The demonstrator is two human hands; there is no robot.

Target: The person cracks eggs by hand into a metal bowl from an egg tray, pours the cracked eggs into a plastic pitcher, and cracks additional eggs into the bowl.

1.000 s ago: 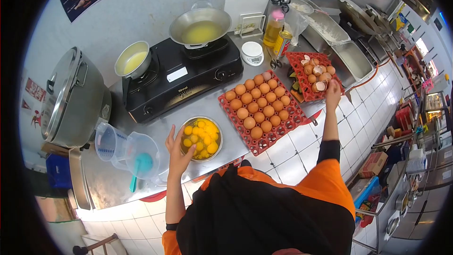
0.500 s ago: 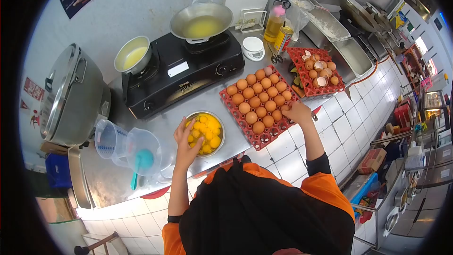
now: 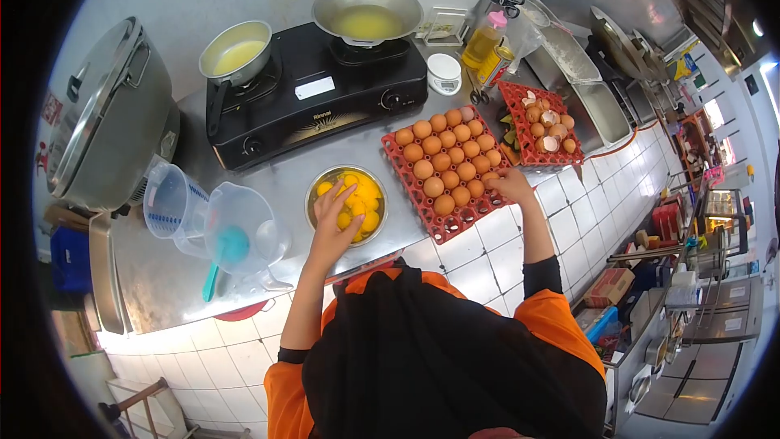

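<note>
hovering half-spread, seemingly empty, the left hand [image 3: 332,219] tops the bowl [image 3: 384,213], likely near the worktop's [image 3: 405,219] front edge for reach; the right hand [image 3: 511,187] curls over the egg tray [image 3: 439,224], hold hidden.

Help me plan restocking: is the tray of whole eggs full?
Not full. Brown eggs fill most of the red tray, but bare cups show along its near edge.

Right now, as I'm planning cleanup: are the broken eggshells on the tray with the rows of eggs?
No, the broken eggshells lie on a separate red tray, right of the eggs.
</note>
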